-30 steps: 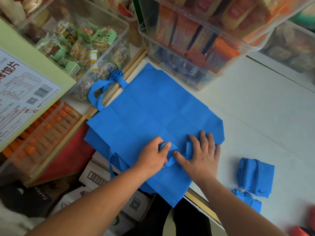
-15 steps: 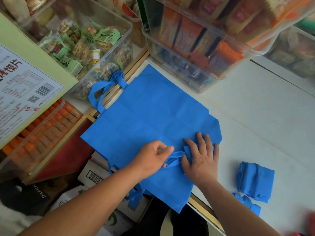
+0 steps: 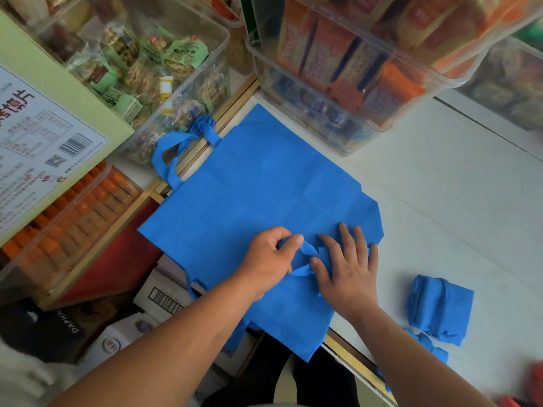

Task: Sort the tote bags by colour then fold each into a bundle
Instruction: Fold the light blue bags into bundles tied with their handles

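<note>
A blue tote bag (image 3: 258, 201) lies spread flat over the corner of the white counter (image 3: 440, 207), its far handles (image 3: 182, 145) hanging off the left edge. My left hand (image 3: 270, 262) pinches the bag's near handle strap (image 3: 305, 259) on top of the fabric. My right hand (image 3: 349, 268) lies beside it with fingers spread flat, pressing the strap and the bag down. To the right sits a folded blue bundle (image 3: 439, 308), and a second blue bundle (image 3: 429, 346) shows partly behind my right forearm.
Clear plastic bins of packaged snacks (image 3: 152, 71) and orange boxes (image 3: 346, 63) crowd the back of the counter. A green-edged carton (image 3: 44, 136) stands at left. Cardboard boxes (image 3: 164, 298) sit on the floor below. Something red (image 3: 536, 377) shows at the bottom right edge.
My left hand has drawn the handle strap out a little to the left. My right hand shifted slightly and keeps pressing the bag flat.
</note>
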{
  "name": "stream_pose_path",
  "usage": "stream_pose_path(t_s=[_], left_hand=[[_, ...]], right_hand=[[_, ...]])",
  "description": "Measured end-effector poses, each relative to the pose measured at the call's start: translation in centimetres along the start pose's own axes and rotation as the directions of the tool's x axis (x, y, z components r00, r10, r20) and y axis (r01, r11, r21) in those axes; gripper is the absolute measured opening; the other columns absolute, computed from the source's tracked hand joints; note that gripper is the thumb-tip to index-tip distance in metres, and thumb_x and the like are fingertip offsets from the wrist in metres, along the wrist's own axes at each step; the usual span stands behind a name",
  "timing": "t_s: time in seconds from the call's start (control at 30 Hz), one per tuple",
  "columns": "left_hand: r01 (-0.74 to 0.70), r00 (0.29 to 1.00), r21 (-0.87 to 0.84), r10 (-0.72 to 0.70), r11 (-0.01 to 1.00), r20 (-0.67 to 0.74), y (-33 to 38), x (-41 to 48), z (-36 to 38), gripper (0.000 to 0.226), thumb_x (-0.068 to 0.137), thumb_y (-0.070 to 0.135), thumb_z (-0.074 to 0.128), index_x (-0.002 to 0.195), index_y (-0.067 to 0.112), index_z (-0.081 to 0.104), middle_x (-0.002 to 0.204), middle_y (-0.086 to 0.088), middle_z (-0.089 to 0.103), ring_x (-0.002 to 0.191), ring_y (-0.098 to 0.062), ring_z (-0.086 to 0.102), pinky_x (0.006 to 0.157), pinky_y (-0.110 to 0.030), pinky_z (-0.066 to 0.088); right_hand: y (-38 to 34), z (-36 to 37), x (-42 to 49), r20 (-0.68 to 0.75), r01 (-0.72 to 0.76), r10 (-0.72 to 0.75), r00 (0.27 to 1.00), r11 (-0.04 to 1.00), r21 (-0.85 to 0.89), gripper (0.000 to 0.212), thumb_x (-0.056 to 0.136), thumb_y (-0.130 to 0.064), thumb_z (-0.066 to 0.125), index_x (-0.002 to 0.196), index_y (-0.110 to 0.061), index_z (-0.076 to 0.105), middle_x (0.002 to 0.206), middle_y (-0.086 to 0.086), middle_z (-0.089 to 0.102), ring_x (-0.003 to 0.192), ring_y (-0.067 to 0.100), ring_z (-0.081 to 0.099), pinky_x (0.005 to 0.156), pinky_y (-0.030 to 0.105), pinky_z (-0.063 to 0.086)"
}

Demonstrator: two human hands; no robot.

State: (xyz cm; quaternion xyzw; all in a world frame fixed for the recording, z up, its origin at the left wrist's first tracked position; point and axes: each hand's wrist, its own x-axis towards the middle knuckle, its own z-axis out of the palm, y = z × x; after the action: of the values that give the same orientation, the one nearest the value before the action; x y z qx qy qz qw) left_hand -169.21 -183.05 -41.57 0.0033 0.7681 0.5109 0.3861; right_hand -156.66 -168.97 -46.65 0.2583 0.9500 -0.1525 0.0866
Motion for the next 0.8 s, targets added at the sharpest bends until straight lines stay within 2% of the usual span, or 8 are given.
stream_pose_path(t_s=[0.2,0.3,0.37,0.47,0.57,0.63,0.73,0.8], left_hand=[[0.072,0.992,0.068,-0.064,0.995,-0.112,-1.8,-0.9,0.9,0.040,0.101,0.028,0.062,0.079,-0.002,0.049,0.052,0.011,0.037,0.049,-0.014,0.050,0.049,-0.028,0.052],[0.149,0.973,0.055,-0.137,0.987,-0.187,-1.8,-0.5,0.6,0.039,0.100,0.027,0.064,0.075,0.000,0.052,0.052,0.006,0.041,0.046,-0.015,0.052,0.050,-0.030,0.056],[0.199,0.967,0.072,-0.183,0.977,-0.176,-1.5,0.1,0.4,0.039,0.099,0.028,0.065,0.069,0.009,0.050,0.045,0.008,0.041,0.040,-0.013,0.054,0.049,-0.029,0.053],[0.221,0.970,0.143,-0.203,0.965,-0.132,-0.9,0.4,0.5,0.037,0.098,0.031,0.066,0.073,0.008,0.054,0.045,0.002,0.045,0.040,-0.014,0.058,0.048,-0.027,0.043],[0.223,0.973,0.155,-0.210,0.962,-0.099,-0.6,0.4,0.1,0.037,0.098,0.033,0.067,0.077,0.004,0.055,0.052,-0.004,0.044,0.043,-0.016,0.058,0.054,-0.031,0.042],[0.228,0.973,0.153,-0.218,0.962,-0.076,-0.5,0.3,-0.2,0.042,0.097,0.034,0.069,0.082,-0.003,0.054,0.061,-0.008,0.045,0.044,-0.016,0.059,0.057,-0.031,0.042],[0.222,0.975,0.158,-0.222,0.962,-0.020,-0.1,0.1,-0.5,0.045,0.096,0.035,0.071,0.090,-0.007,0.055,0.070,-0.010,0.047,0.046,-0.016,0.060,0.060,-0.031,0.043],[0.216,0.976,0.164,-0.218,0.963,-0.008,0.3,0.0,-0.6,0.045,0.095,0.037,0.072,0.091,-0.006,0.056,0.074,-0.010,0.049,0.047,-0.015,0.060,0.059,-0.031,0.043]], right_hand=[[-0.4,-0.1,0.2,0.011,-0.023,0.023,1.000,0.999,-0.029,0.052,0.097,-0.064,0.030,0.140,-0.040,0.044,0.167,0.000,0.023,0.157,0.025,0.001,0.125,0.055,0.002],[0.3,-1.0,0.2,0.070,0.012,-0.018,0.997,0.997,0.078,0.066,0.096,-0.075,0.011,0.149,-0.044,0.035,0.170,-0.006,0.013,0.157,0.017,-0.009,0.124,0.050,-0.007],[1.1,-1.5,0.1,0.085,0.091,-0.105,0.991,0.985,0.149,0.072,0.098,-0.070,-0.003,0.158,-0.043,0.024,0.171,-0.009,0.003,0.156,0.012,-0.015,0.124,0.053,-0.003],[1.9,-2.2,0.0,0.098,0.119,-0.146,0.984,0.963,0.241,0.060,0.102,-0.058,0.015,0.160,-0.042,0.021,0.171,-0.009,-0.009,0.156,0.014,-0.018,0.127,0.049,-0.001],[1.9,-3.0,-0.7,-0.066,0.071,-0.054,0.996,0.955,0.289,0.060,0.101,-0.052,0.041,0.156,-0.028,0.042,0.169,0.009,0.014,0.154,0.034,0.018,0.121,0.046,0.025],[1.7,-4.4,-1.3,-0.065,-0.135,0.160,0.985,0.950,0.283,0.068,0.095,-0.057,0.057,0.154,-0.025,0.043,0.154,0.008,0.036,0.135,0.032,0.045,0.102,0.048,0.049],[1.5,-6.3,-1.1,0.267,-0.536,0.466,0.844,0.761,0.366,0.085,0.076,-0.073,0.071,0.142,-0.027,0.042,0.127,-0.006,0.056,0.113,0.020,0.060,0.080,0.041,0.053],[1.4,-6.7,-0.3,0.345,-0.611,0.504,0.792,0.670,0.422,0.082,0.071,-0.072,0.077,0.131,-0.024,0.046,0.115,-0.009,0.062,0.102,0.018,0.065,0.077,0.040,0.054]])
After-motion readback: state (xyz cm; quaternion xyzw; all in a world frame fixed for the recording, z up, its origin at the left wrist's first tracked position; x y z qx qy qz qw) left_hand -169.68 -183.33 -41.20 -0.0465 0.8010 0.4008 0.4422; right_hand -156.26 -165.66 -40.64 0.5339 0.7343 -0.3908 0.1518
